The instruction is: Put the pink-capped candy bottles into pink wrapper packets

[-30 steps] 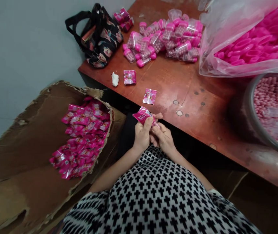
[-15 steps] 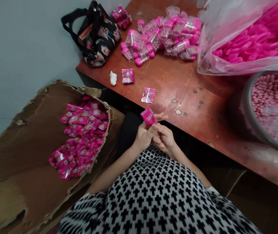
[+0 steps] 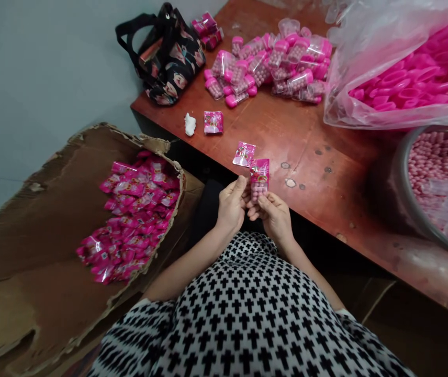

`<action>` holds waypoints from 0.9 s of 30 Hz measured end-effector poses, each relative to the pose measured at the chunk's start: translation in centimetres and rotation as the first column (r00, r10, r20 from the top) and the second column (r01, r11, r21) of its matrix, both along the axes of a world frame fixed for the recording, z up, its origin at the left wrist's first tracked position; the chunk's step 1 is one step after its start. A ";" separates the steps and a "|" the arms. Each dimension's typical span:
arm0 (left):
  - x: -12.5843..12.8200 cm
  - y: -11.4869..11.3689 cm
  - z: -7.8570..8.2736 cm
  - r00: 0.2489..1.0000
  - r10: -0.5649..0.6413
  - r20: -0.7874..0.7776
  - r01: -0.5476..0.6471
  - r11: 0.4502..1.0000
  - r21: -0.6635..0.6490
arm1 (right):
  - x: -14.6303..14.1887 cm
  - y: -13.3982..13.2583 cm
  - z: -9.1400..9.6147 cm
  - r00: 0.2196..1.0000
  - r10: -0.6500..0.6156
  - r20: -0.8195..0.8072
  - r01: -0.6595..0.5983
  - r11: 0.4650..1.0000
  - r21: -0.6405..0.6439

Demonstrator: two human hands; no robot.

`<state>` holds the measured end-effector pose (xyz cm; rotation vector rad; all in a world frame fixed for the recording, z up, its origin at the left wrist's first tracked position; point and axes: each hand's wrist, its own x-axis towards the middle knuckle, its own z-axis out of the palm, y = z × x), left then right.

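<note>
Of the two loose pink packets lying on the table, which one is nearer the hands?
The pink packet lying just beyond the held packet, near the table's front edge. The other packet lies farther back, beside the white wad.

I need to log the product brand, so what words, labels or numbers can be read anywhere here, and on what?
No text can be read.
Small pink foil sachet held upright by the left hand and right hand: printed picture, lettering too blurred.
Pink sachets on the red-brown wooden table and in the torn cardboard box: print too small.
Dark patterned handbag: pattern only, no words visible.
</note>
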<state>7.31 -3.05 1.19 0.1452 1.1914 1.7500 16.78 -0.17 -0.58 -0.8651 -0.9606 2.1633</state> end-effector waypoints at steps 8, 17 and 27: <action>-0.9 -1.1 -0.8 0.940 -0.007 -0.340 -0.011 0.999 -0.050 | 0.3 0.9 0.1 1.000 0.011 -0.010 -0.012 0.994 -0.112; -1.2 -0.3 -0.6 0.970 -0.147 -0.195 0.146 0.989 -0.019 | 0.1 0.3 0.1 0.997 0.020 0.076 -0.019 1.000 -0.016; 0.1 -1.4 -1.2 0.942 -0.091 -0.323 0.068 0.994 -0.081 | -0.2 0.6 -0.3 0.999 -0.012 0.051 0.016 0.998 -0.062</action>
